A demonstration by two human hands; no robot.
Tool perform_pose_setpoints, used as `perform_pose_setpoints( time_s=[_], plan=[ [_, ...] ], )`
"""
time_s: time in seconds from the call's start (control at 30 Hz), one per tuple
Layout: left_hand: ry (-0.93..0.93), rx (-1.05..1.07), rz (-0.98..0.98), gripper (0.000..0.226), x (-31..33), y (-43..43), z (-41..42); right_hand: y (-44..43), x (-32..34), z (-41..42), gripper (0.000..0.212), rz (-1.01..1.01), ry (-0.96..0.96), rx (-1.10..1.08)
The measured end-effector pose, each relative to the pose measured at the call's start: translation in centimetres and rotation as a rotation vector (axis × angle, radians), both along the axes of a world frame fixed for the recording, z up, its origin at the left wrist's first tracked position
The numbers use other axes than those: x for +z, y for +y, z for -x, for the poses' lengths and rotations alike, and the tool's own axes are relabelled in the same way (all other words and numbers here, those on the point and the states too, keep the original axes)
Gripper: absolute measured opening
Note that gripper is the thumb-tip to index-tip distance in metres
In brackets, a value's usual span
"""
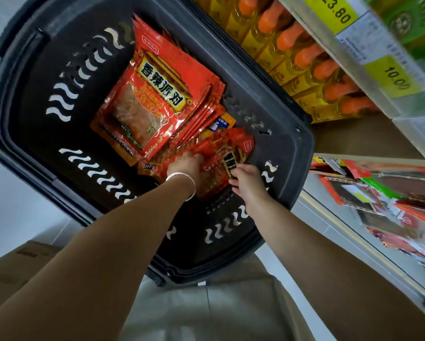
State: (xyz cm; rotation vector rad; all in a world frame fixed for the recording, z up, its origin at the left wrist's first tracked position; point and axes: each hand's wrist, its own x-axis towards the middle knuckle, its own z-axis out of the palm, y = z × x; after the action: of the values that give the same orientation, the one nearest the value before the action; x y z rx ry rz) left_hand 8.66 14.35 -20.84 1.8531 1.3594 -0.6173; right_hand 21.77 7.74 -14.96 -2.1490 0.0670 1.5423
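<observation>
A black shopping basket (290, 168) stands on the floor below me. Inside it lies a fanned stack of red snack packets (157, 94) with yellow labels. A second bunch of red packets (221, 156) sits at the basket's near right side. My left hand (185, 164), with a silver bracelet on the wrist, grips this bunch from the left. Its right edge is pinched by my right hand (247, 179). A blue and orange packet (221, 124) peeks out between the two stacks.
A store shelf runs along the right with orange-capped oil bottles (305, 57), yellow price tags (334, 11) and a lower row of red packets (379, 193). A cardboard box (17, 264) sits at the lower left on the pale floor.
</observation>
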Motion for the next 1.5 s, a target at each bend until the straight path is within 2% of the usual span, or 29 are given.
perform_pose_setpoints(
  time_s=[0.1,0.27,0.47,0.57,0.77,0.87,1.0,1.07,1.2,1.33,1.5],
  plan=[
    [-0.082,0.071,0.006,0.028,0.3,0.2,-0.4,0.1,-0.3,0.0,0.033,0.023,0.023,-0.041],
    [-0.102,0.316,-0.05,0.033,3.7,2.8,4.3,0.8,-1.4,0.7,0.016,0.084,0.07,-0.112],
    [-0.046,0.524,-0.236,0.024,7.2,5.4,11.0,2.2,-4.5,2.0,0.046,0.235,0.162,-0.272],
    [-0.045,0.634,-0.219,0.018,6.7,5.6,12.0,2.7,-6.1,3.2,0.052,0.266,0.238,-0.308],
    [-0.087,0.828,-0.11,0.021,4.6,5.7,12.9,2.9,-9.1,4.6,0.083,0.27,0.343,-0.224],
    [-0.114,0.83,-0.084,0.013,4.3,5.8,13.0,2.5,-9.8,5.0,0.095,0.238,0.212,-0.364],
    [-0.178,0.832,-0.07,0.014,4.8,5.7,12.4,2.7,-10.0,4.7,0.08,0.094,-0.131,-0.451],
    [-0.221,0.851,-0.052,0.018,5.4,5.4,12.1,3.1,-9.1,4.4,0.08,0.004,-0.254,-0.369],
    [-0.329,0.911,0.012,0.024,7.7,4.7,11.7,2.6,-5.3,3.4,0.078,-0.077,-0.274,-0.321],
    [-0.427,0.938,0.009,0.015,11.4,3.9,11.2,1.0,0.3,3.2,0.069,-0.184,-0.397,-0.113],
    [-0.518,0.926,-0.029,0.032,17.0,2.8,10.5,-1.7,8.4,2.9,0.037,-0.435,-0.605,0.07]
  ],
)
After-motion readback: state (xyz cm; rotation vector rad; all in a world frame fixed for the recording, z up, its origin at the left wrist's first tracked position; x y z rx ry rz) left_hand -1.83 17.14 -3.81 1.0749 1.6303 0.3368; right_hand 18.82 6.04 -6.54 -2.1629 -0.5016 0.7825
